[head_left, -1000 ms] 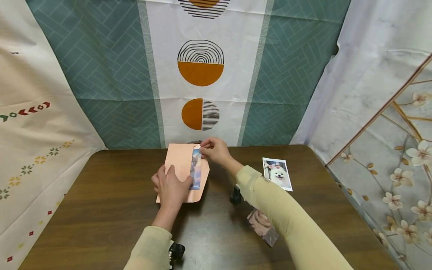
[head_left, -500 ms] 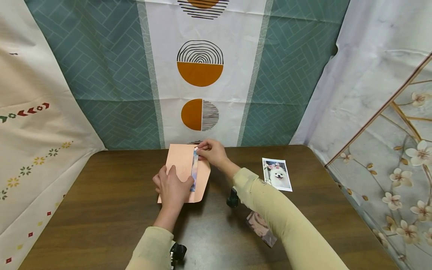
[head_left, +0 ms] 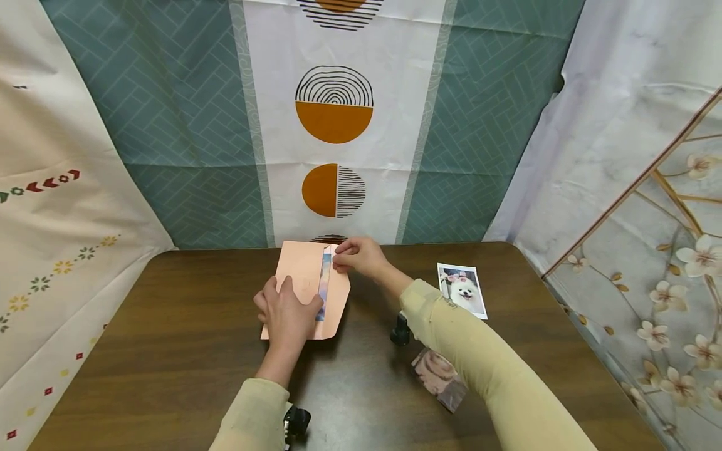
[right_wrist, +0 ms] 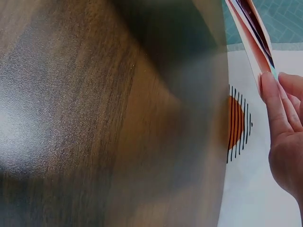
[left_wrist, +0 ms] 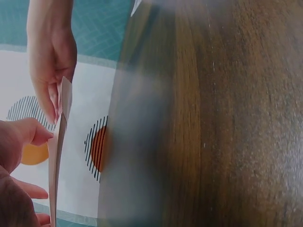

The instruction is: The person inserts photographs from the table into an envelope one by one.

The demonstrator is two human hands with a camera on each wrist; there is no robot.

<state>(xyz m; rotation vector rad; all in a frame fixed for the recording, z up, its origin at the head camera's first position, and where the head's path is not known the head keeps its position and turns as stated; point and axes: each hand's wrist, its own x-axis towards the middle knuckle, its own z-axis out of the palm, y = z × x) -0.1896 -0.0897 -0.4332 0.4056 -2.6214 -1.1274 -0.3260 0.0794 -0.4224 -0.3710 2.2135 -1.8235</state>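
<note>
A peach envelope [head_left: 299, 263] is held up near the table's far edge, its flap side facing right. A blue-and-purple picture card [head_left: 324, 282] sits mostly inside it, with a narrow strip showing along the opening. My left hand [head_left: 289, 313] grips the envelope from the left, fingers spread over its front and thumb near the opening. My right hand [head_left: 361, 257] pinches the envelope's flap near the upper corner, beside the card. In the right wrist view, the right fingers [right_wrist: 272, 94] meet the envelope [right_wrist: 251, 42], and the card's dark edge shows inside.
A white-bordered photo of a white dog [head_left: 464, 291] lies on the table at right. Another brownish photo [head_left: 439, 379] lies nearer, partly under the right forearm. The brown wooden table [head_left: 169, 351] meets a patterned curtain [head_left: 192, 175] at the back.
The picture card has slid left into the envelope, so its visible strip is narrower. The right hand followed it left, then drew back slightly right onto the flap. The left hand stays put.
</note>
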